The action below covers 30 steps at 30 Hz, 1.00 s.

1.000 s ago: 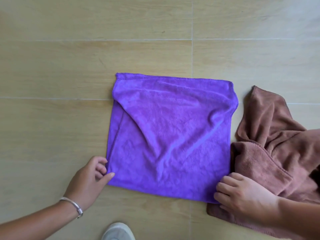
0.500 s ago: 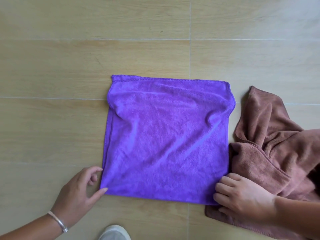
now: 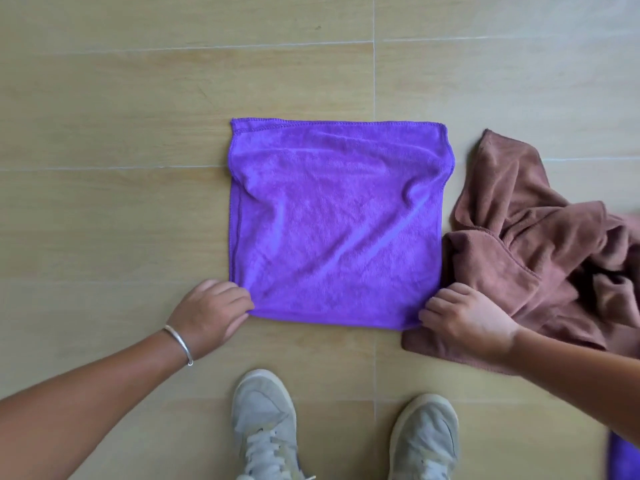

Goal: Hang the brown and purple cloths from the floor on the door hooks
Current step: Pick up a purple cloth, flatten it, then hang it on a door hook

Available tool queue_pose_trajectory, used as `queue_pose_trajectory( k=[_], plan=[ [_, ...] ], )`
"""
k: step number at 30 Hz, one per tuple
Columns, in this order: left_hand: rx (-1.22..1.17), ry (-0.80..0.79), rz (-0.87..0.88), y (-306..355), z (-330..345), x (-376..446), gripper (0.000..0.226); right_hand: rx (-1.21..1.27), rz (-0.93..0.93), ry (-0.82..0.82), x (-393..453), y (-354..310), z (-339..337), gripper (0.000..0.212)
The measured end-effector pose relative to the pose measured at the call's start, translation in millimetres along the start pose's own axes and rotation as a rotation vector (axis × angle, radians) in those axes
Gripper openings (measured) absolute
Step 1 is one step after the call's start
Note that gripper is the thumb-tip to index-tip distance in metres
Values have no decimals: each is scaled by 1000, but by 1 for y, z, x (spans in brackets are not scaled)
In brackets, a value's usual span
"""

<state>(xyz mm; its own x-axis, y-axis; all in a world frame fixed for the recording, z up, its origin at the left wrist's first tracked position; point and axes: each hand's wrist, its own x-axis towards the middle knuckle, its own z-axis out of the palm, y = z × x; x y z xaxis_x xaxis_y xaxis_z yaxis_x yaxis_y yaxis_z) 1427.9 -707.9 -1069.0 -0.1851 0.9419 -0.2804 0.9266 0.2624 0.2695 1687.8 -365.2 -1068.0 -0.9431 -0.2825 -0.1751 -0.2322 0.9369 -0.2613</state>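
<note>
Purple cloth (image 3: 336, 230) soft, light, floppy. Left hand (image 3: 207, 315) fingers pinch near corner, right hand (image 3: 464, 315) fingers pinch other. Brown cloth (image 3: 540, 251) crumpled beside right fingers.

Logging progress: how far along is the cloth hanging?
Done: nothing hung; no hooks in view. In hand: left hand and right hand pinch the near corners of the purple cloth, flat on the floor. Left: lift it, hang it, then the crumpled brown cloth.
</note>
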Motion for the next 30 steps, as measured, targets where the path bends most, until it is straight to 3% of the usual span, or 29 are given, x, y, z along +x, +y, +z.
queue_pose_trajectory(
  k=[2, 6, 8, 12, 16, 20, 23, 30],
  plan=[
    [3, -37, -55, 8, -19, -2, 22, 7, 98, 14, -4, -7, -19, 30],
    [-31, -17, -197, 28, -73, -8, 18, -36, 310, 72, -9, -16, -78, 10],
    [-57, 41, -242, 35, -109, -9, 10, -21, 366, 82, -13, -17, -117, 3],
    [-53, 144, -246, 39, -197, -10, 15, -43, 399, 114, -21, -14, -213, 10],
    [-22, 239, -248, 42, -314, -5, 12, -18, 413, 159, -20, -10, -330, 28],
    [-41, 262, -327, 57, -441, -6, 1, -63, 449, 194, -23, -19, -455, 18],
    [-88, 117, -443, 76, -547, -17, 4, -30, 542, 229, -28, -42, -558, 14],
    [-43, 168, -384, 109, -749, -64, 3, 77, 587, 409, -54, -86, -744, 7]
  ],
)
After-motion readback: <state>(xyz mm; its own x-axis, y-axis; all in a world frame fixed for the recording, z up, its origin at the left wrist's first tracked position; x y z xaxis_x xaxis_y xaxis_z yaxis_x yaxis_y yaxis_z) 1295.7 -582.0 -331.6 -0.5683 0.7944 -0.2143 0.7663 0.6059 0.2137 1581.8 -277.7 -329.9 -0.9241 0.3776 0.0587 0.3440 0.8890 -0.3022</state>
